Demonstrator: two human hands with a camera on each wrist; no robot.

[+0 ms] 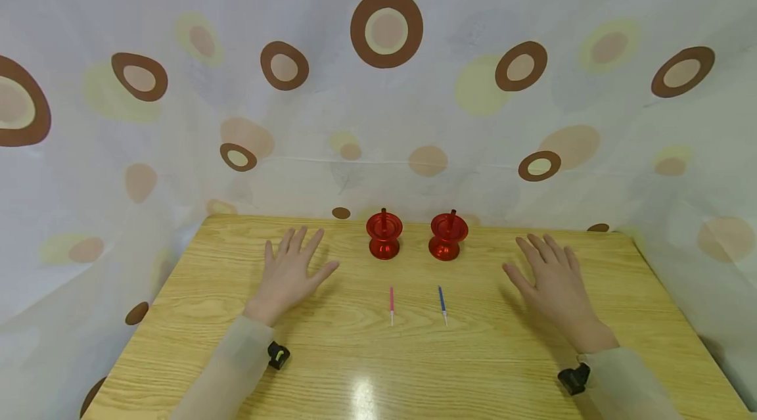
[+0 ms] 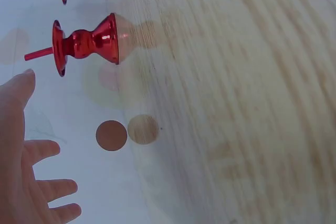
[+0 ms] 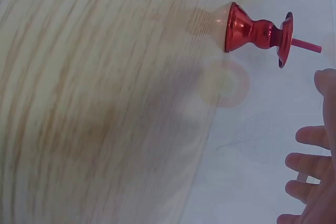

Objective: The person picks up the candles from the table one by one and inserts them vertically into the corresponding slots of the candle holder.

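Two red candle holders stand at the far side of the wooden table, the left holder and the right holder, each with a thin spike on top. A pink candle and a blue candle lie side by side in front of them. My left hand lies flat on the table left of the holders, fingers spread, holding nothing. My right hand lies flat to their right, also spread. In the left wrist view the left holder is near my left hand. The right wrist view shows the right holder beside my right hand.
A white curtain with brown and yellow circles hangs close behind and around the table. The table's far edge runs just behind the holders. Small black cameras sit on my left wrist and right wrist.
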